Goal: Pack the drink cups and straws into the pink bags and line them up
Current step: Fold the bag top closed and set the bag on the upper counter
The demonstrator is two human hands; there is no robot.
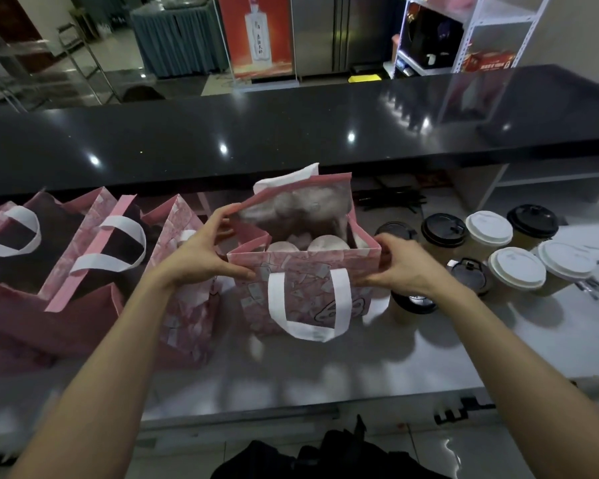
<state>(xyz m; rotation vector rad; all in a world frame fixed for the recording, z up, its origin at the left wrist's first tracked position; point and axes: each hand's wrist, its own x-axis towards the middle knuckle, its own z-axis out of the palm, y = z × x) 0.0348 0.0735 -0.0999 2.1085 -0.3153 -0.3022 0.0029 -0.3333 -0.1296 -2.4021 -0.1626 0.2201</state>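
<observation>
A pink patterned bag (305,288) with white handles stands open in the middle of the steel counter. Two white-lidded cups (322,244) show inside it. My left hand (204,252) grips the bag's left rim and my right hand (400,267) grips its right rim. Three more pink bags (94,250) stand in a row to the left. Loose cups with black lids (443,229) and white lids (516,267) sit to the right of the bag. Black straws (391,198) lie behind the cups, under the dark ledge.
A raised black counter top (291,126) runs across the back, overhanging the steel work surface (325,368). More straws (592,288) lie at the far right. A dark bag (325,454) sits on the floor below the counter's front edge.
</observation>
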